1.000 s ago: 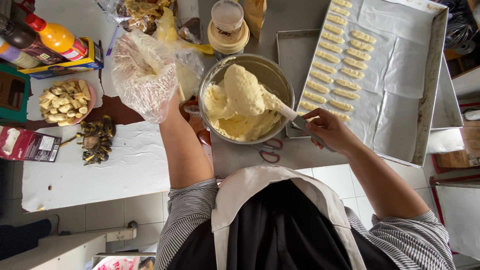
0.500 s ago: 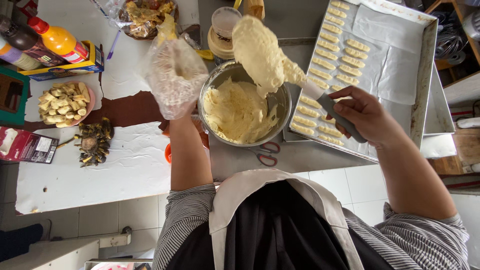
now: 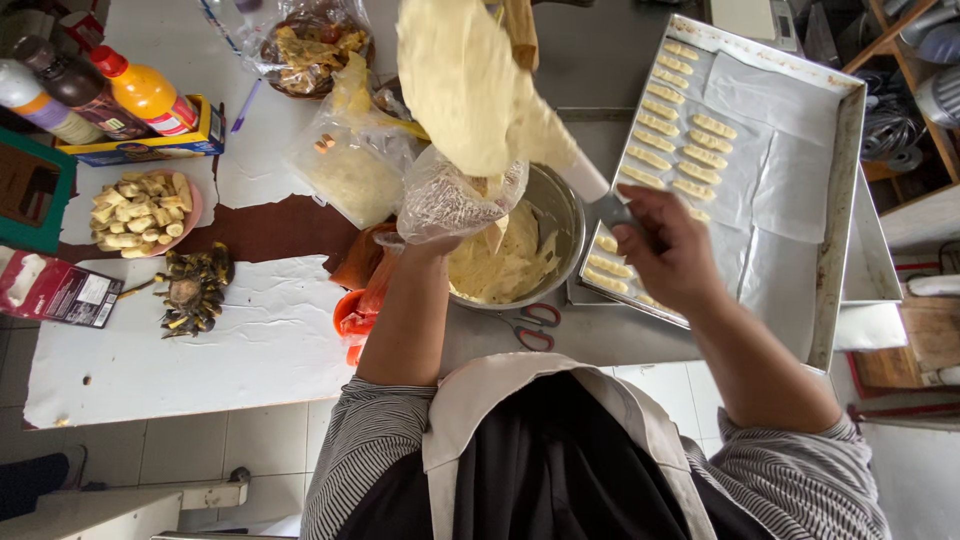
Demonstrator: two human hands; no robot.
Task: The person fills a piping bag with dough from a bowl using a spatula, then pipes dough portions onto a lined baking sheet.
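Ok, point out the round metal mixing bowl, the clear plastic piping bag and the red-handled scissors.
round metal mixing bowl (image 3: 566, 207), head view, right rim.
clear plastic piping bag (image 3: 455, 200), head view, crinkled middle.
red-handled scissors (image 3: 537, 326), head view, handle loops.

A cream apron (image 3: 560, 440) is worn over a black top, with striped grey-and-white sleeves (image 3: 370, 450) pushed up.

Paper-covered table (image 3: 250, 350) under metal bowl (image 3: 560, 215), baking tray (image 3: 830, 240), scissors (image 3: 530, 325).
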